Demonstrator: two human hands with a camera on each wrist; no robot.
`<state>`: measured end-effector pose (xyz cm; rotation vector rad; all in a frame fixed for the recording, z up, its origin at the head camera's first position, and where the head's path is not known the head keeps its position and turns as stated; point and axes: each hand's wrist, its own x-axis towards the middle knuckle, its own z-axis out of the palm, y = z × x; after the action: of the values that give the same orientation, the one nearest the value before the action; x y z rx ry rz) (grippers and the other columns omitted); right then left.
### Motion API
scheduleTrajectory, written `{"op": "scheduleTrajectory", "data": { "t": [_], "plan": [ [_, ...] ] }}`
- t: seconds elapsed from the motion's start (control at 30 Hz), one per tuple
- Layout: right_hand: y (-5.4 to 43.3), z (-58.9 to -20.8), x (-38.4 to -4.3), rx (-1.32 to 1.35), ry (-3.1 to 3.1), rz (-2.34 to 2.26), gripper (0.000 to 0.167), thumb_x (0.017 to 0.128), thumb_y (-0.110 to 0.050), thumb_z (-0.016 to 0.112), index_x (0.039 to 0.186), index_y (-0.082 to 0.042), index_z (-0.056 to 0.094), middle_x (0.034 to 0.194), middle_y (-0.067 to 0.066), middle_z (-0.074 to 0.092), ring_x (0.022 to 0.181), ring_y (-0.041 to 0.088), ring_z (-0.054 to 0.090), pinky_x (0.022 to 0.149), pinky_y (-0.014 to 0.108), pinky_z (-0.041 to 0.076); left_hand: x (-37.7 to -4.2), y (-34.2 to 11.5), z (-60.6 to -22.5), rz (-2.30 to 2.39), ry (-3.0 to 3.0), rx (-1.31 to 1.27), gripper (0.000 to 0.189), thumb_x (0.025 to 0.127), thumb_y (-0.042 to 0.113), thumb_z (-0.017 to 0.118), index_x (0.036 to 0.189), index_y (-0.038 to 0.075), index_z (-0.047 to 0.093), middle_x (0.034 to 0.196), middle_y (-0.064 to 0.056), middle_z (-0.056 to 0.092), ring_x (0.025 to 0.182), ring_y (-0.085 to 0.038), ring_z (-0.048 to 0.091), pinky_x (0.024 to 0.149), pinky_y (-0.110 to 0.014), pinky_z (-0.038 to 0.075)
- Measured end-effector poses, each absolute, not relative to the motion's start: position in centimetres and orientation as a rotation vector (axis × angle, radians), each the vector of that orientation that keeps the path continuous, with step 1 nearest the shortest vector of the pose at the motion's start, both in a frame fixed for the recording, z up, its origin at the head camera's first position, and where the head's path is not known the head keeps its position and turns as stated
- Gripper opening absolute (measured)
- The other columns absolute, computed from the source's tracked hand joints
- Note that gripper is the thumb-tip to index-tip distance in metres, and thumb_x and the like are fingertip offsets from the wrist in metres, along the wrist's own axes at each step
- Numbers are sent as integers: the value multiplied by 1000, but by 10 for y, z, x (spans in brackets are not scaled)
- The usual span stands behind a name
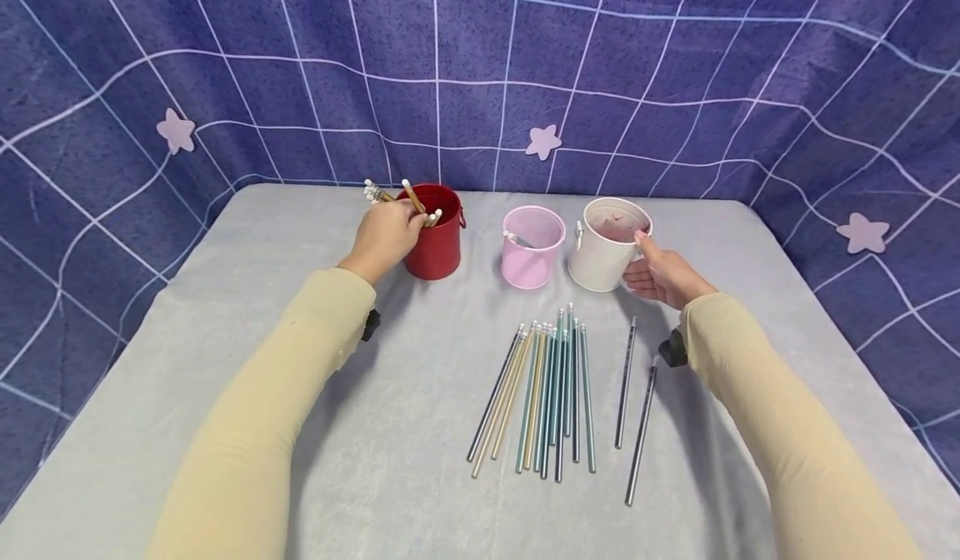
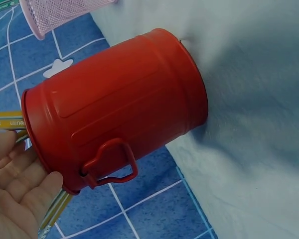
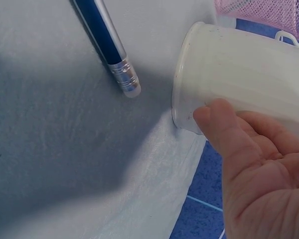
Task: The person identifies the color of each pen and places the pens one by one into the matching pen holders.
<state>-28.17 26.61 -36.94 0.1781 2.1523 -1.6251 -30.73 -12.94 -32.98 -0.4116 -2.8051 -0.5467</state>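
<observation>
At the rim of the red bucket (image 1: 433,252), my left hand (image 1: 386,239) grips the near left edge. Several pencils (image 1: 379,193) with white erasers poke out around its fingers, which partly hide them. In the left wrist view the fingertips (image 2: 52,183) lie right at that rim. My right hand (image 1: 663,272) holds the white bucket (image 1: 603,262) by its right side, thumb over the rim and fingers against the outer wall. In the right wrist view those fingers (image 3: 224,117) run along the wall, while the thumb is hidden.
Between the two buckets stands a pink mesh cup (image 1: 527,270) with a pencil inside. Several gold, teal and dark pencils (image 1: 547,402) lie in a loose group on the grey cloth (image 1: 375,460). Two dark pencils (image 1: 641,435) lie apart on the right. A blue curtain (image 1: 480,52) hangs behind.
</observation>
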Motion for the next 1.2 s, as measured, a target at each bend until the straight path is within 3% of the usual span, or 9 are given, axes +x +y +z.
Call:
{"op": "scheduleTrajectory", "data": {
  "t": [0.43,0.8,0.97,1.2],
  "plan": [
    [264,-368,-283,168,2157,-1627,93,97,-59,14,138,25,17,143,40,24,135,45,28,110,47,27,-301,-129,-331,-591,-2747,-451,19,94,13,56,97,1,69,95,-15,71,89,-37,64,82,-46,50],
    [265,-369,-282,163,2151,-1621,93,97,-59,13,138,25,15,143,41,23,135,46,27,111,46,26,-292,-132,-330,-811,-2754,-340,29,94,15,55,115,-1,67,112,-15,68,105,-31,62,91,-43,48],
    [266,-370,-281,162,2135,-1626,93,97,-59,12,138,25,14,144,41,21,136,46,25,111,47,25,-289,-138,-332,-917,-2694,-313,28,93,15,54,110,-2,68,103,-16,70,97,-29,64,85,-42,49],
    [267,-369,-281,156,2132,-1625,93,97,-58,10,138,25,13,144,41,21,136,47,24,111,47,25,-282,-148,-337,-1038,-2597,-251,24,89,13,55,89,-3,73,77,-15,70,71,-26,59,63,-32,43]
  ]
}}
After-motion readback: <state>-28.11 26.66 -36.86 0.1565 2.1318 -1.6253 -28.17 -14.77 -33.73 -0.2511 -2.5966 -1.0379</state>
